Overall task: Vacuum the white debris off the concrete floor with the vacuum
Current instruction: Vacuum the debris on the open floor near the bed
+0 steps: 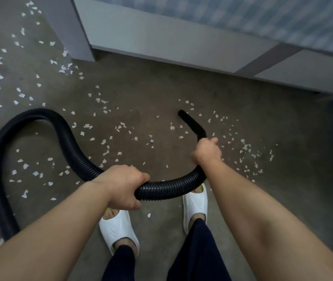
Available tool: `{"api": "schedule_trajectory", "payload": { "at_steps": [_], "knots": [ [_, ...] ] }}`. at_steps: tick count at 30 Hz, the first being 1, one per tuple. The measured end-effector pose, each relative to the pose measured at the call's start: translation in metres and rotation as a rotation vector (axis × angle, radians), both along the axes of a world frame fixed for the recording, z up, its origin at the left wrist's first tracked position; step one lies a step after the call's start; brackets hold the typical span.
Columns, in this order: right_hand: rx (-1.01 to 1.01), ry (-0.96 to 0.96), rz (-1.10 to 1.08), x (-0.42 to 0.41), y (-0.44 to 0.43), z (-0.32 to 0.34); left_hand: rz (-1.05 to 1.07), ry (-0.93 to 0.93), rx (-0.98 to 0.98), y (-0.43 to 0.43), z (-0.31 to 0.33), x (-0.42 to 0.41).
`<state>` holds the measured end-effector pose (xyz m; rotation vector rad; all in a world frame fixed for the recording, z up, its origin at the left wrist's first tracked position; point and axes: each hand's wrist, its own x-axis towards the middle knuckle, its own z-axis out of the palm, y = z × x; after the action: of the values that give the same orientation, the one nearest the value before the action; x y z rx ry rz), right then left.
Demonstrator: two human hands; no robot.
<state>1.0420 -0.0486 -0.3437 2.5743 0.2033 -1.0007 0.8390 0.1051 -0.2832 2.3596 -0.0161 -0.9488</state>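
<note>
A black ribbed vacuum hose (64, 136) loops across the concrete floor (141, 94) from the lower left. My left hand (121, 185) grips the hose in front of my feet. My right hand (207, 152) grips it further along, just behind the bent black nozzle (192, 123). The nozzle's tip points up and left, close to the floor. White debris (104, 141) lies scattered in many small flakes left, ahead and right of the nozzle. The vacuum's body is out of view.
A pale bed frame (161, 37) with a checked blue cover (262, 15) runs along the top and right; its leg stands at the upper middle. My feet in white slippers (119, 228) stand below the hose. More flakes lie at the far left.
</note>
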Motion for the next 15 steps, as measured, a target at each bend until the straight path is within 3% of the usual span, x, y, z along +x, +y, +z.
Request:
{"api": "schedule_trajectory", "payload": {
  "at_steps": [6,15],
  "knots": [
    [0.023,-0.053,-0.175,0.019,-0.055,0.002,-0.101,-0.052,0.016,-0.031,-0.004,0.033],
    [0.129,-0.011,-0.037,0.049,-0.052,-0.017,-0.129,0.004,0.081,-0.050,-0.013,0.059]
  ]
}}
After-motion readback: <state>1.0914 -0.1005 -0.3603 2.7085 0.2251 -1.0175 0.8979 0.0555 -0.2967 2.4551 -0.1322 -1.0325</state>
